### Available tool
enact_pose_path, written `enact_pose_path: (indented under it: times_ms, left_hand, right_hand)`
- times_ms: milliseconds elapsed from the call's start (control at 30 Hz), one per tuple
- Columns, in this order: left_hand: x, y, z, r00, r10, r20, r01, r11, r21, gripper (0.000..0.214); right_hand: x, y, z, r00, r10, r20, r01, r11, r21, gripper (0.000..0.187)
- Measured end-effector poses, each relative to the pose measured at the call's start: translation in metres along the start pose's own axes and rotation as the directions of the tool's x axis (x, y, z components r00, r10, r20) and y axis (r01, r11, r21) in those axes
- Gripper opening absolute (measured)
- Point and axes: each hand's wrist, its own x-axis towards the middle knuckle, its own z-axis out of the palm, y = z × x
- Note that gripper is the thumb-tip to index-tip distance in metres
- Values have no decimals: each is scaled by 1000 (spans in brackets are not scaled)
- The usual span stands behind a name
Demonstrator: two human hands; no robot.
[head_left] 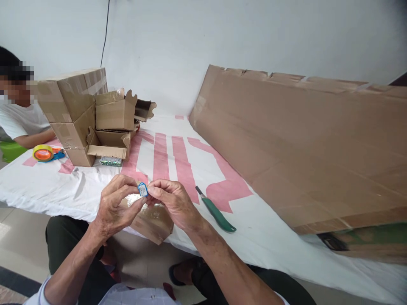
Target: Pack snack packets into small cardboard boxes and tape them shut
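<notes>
A small white tag with a blue rim (143, 189) is held up between my two hands; the marks on it are too small to read. My left hand (117, 203) has its thumb and fingers closed at the tag's left and lower edge. From the other side, my right hand (173, 201) pinches the tag's right edge between thumb and forefinger. Directly beneath both hands lies a taped cardboard box (152, 226) at the table's front edge, partly covered by them. Right of my right hand rests a green-handled knife (219, 216) with a short dark blade.
Stacked cardboard boxes (71, 101) stand at the left, beside an open carton (110, 146) and a small shiny green pack (110, 161). Yellow tape (43, 153) sits near the left edge. A large cardboard sheet (302, 148) leans along the right. Another person (22, 118) sits far left.
</notes>
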Motion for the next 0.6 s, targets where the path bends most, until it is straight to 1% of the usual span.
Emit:
enact_pose_path:
  times_ms: [200, 433, 600]
  left_hand:
    - [3, 3, 2, 997, 73, -14, -71, 994, 80, 17]
    - [2, 5, 1, 997, 82, 9, -82, 988, 134, 15]
    - [1, 7, 1, 998, 57, 5, -57, 991, 120, 16]
  right_hand:
    - [-2, 2, 2, 1000, -20, 8, 20, 999, -36, 40]
    - [-4, 2, 5, 999, -30, -21, 29, 996, -79, 38]
    - [-5, 2, 7, 998, -23, -50, 19, 996, -85, 36]
